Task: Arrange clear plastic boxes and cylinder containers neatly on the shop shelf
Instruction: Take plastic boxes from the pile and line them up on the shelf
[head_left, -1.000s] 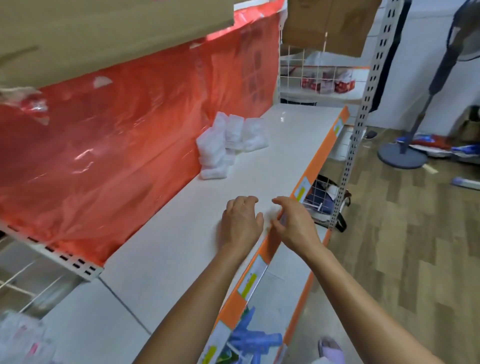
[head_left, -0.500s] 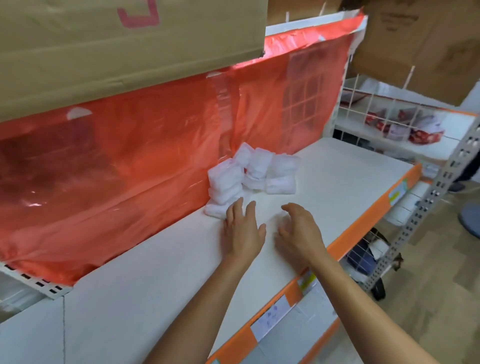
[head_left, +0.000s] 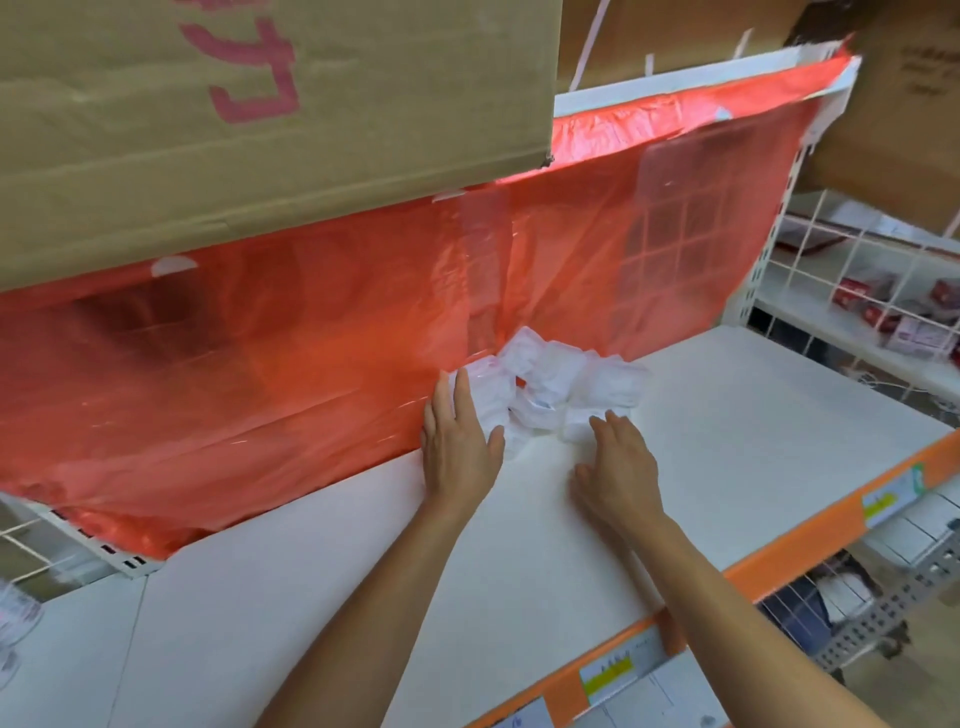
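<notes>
The clear plastic boxes (head_left: 550, 387) are sitting in a loose heap on the shelf (head_left: 753, 441), pressed against the foot of the red sheet (head_left: 311, 353). The heap's long axis is running along the sheet, and several boxes are lying tilted rather than squared.

You are laying your left hand (head_left: 460, 447) flat on one end of the heap, close against the sheet, with fingers (head_left: 451, 387) straight, together and gripping nothing. Your right hand (head_left: 618, 470) is lying further out from the sheet, fingers loosely apart, with the tips just reaching the heap's front edge. Contact there cannot be confirmed.

The boxes are lying ahead of both sets of fingertips.

Judgement: the left hand is nearer, and is placed to brace its end while the right squares the front.
</notes>
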